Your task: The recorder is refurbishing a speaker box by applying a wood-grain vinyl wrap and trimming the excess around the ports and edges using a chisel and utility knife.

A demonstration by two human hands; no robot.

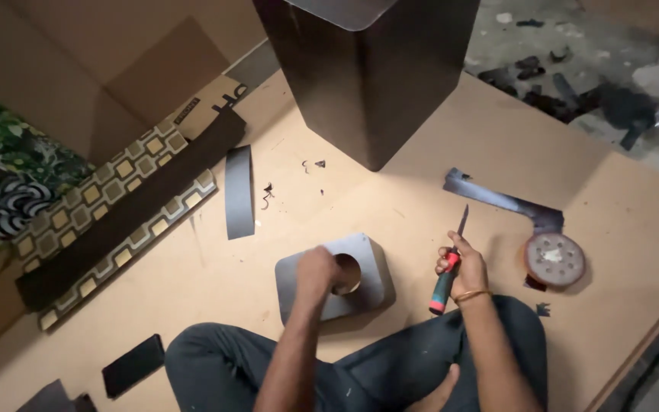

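Left hand (318,268) fingers curled over the hole rim of the grey panel (333,278), which lies flat on the brown board under them. Right hand (463,267) fingers clenched on the knife (451,263), blade pointing away. Panel looks thin, stiff, light; likely best held at hole edge or outer edges

The person sits cross-legged, both forearms reaching forward from the knees. The left hand (318,268) is curled, knuckles up, fingers bent down onto the grey panel (329,278) at the near-left rim of its round hole. The right hand (463,267) lies to the right of that panel, well apart from it, wrapped in a fist around a knife (449,267), blade pointing away; a bangle circles the wrist.
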